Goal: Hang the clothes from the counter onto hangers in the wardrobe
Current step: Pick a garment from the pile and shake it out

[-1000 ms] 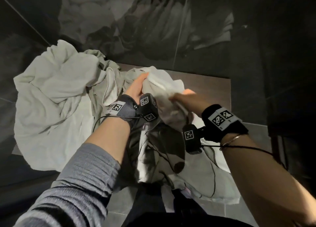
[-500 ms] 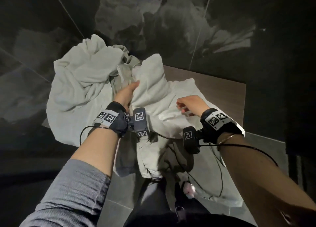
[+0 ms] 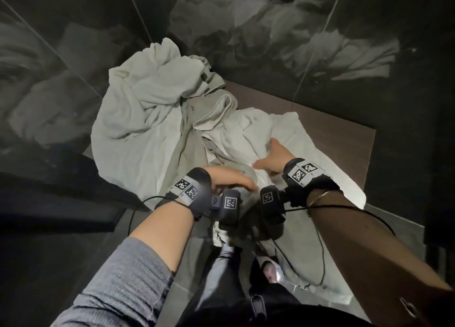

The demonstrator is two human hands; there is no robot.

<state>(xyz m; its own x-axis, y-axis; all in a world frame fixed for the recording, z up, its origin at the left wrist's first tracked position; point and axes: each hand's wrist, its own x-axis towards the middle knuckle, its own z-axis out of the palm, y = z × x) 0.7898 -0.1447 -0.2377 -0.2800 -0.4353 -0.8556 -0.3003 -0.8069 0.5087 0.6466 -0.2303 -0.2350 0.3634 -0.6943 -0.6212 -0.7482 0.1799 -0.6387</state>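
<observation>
Dark glossy wall panels [image 3: 73, 55] fill the upper part of the view, and they mirror the pale cloth as dim grey shapes. Below them lies a brown surface [image 3: 344, 134] with a fine wood grain, bare only at its right and back side. Most of it is covered by the clothes [image 3: 147, 119], a big heap of pale grey-green fabric, soft and matte, with deep folds and one raised peak at the back left. A whiter garment [image 3: 248, 129] of thicker, towel-like cloth lies in the middle of the surface, touching the heap, and its lower part hangs over the front edge toward the tiled floor [image 3: 177, 297]. The left hand [image 3: 229, 179] has its fingers curled around a fold of this white garment at the front edge. The right hand [image 3: 270, 156] lies on the same garment just beside it, fingers pushed into the cloth; whether they pinch it I cannot tell. Both wrists carry black bands with square black-and-white markers, and thin black cables hang from them. The fingertips of both hands are hidden in the folds. The bottom of the view is dark and hard to read.
</observation>
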